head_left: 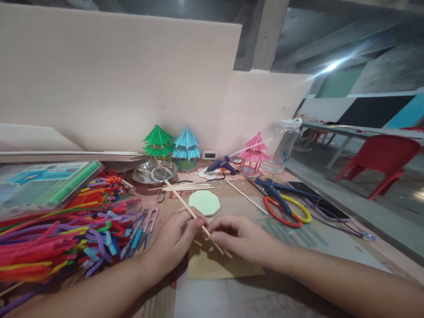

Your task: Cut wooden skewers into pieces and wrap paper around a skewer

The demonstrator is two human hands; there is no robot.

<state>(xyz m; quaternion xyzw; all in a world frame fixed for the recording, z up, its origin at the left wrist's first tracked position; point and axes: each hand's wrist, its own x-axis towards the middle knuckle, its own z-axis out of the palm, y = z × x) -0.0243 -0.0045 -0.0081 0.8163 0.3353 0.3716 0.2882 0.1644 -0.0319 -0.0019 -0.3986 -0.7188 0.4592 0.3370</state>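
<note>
Both my hands meet over a tan paper sheet (212,267) near the table's front. My left hand (175,238) is closed, pinching a long thin wooden stick (180,201) that slants up and away to the left. My right hand (238,240) is closed too, its fingertips pinching the same stick lower down, close to the left hand's fingers. Just beyond the hands lies a pale green octagon (204,202) of paper or foam.
A heap of coloured pipe cleaners (59,234) fills the left, with a plastic case (43,183) behind. Scissors (285,205), a phone (314,198), loose sticks (188,187), a glue gun (220,164), a metal dish (155,171), green (158,142), blue (186,145) and pink (253,154) paper pagodas, a bottle (283,145).
</note>
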